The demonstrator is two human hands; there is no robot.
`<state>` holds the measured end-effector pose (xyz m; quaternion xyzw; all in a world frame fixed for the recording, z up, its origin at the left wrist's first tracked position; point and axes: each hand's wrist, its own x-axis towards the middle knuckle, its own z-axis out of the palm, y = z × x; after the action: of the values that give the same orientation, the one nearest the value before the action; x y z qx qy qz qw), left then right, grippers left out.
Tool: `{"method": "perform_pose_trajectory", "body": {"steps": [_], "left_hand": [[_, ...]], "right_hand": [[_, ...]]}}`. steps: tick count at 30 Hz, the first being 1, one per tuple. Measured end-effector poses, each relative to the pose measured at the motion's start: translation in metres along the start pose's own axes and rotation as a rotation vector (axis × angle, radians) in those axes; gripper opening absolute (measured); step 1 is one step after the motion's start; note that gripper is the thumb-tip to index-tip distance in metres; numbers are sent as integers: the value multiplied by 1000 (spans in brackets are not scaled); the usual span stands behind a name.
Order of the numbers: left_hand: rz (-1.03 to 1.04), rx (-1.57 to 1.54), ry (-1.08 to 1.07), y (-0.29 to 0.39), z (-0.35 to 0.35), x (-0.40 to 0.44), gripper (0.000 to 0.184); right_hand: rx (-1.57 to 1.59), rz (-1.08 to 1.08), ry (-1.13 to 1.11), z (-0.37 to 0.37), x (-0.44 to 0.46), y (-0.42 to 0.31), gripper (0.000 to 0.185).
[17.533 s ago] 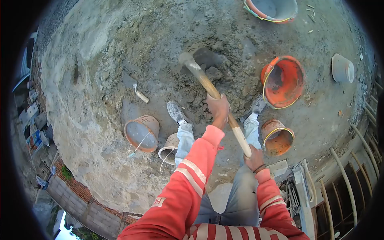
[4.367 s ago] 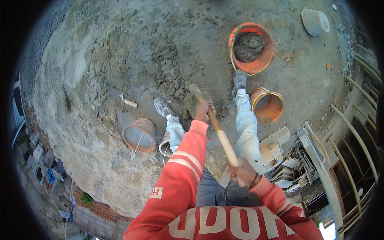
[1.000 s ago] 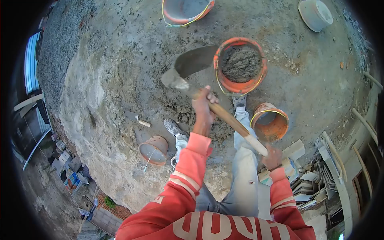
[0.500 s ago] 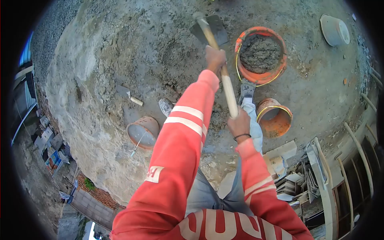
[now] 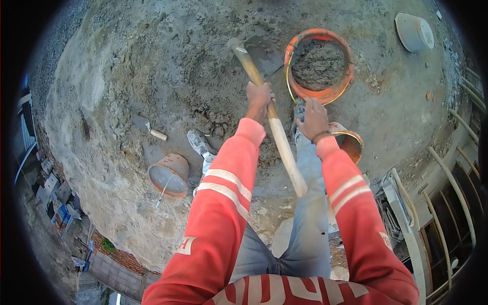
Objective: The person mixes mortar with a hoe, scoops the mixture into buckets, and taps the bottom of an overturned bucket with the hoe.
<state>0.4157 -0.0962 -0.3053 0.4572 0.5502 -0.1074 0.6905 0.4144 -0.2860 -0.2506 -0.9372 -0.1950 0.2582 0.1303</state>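
Note:
My left hand (image 5: 260, 98) is wrapped round the wooden handle of a hoe (image 5: 282, 142). The hoe's metal blade rests on wet grey mortar (image 5: 213, 96) on the ground, and the handle slants back toward my legs. Off the handle, my right hand (image 5: 313, 120) reaches forward with its fingers stretched out, just short of the orange bucket (image 5: 347, 76). That bucket stands upright, filled with mortar, its yellow handle hanging at the near left side. Partly hidden behind my right hand and wrist is a second orange bucket (image 5: 352, 145).
A trowel (image 5: 151, 129) lies on the ground at the left. Near it a tilted bucket (image 5: 170, 175) holds greyish water and a thin-handled tool. A pale bucket (image 5: 414, 31) lies at the far right. Wooden poles (image 5: 454, 172) line the right edge.
My right hand has let go of the hoe handle and moved forward toward the mortar-filled bucket. My left hand still grips the handle, whose free end has dropped nearer my legs.

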Motion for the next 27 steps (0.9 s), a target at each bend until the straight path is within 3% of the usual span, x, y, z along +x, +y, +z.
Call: {"method": "perform_pose_trajectory", "body": {"steps": [4,6,7,9,12,15,17,25,27], "left_hand": [[-91,-114,21,24,1,15,8],[-152,-179,-10,19,1,39,3],[-176,-206,15,26,5,36,6],[-173,-213,18,25,5,40,6],[-125,-163,11,31,6,35,4],[-170,-143,-30,33,0,29,5],[-183,-131,-49,38,1,30,5],[-253,-76,-103,43,-2,56,8],[-249,-70,-88,45,1,46,8]], "right_hand": [[-168,-14,-211,21,31,10,59],[86,140,-337,-27,40,8,46],[50,51,-125,-44,38,18,37],[101,45,-83,-124,52,30,35],[111,-74,5,-162,74,89,35],[123,-66,-167,-172,52,117,33],[288,66,-103,-166,24,122,32],[362,426,-22,-152,1,148,31],[45,382,164,-141,-18,118,36]]}}
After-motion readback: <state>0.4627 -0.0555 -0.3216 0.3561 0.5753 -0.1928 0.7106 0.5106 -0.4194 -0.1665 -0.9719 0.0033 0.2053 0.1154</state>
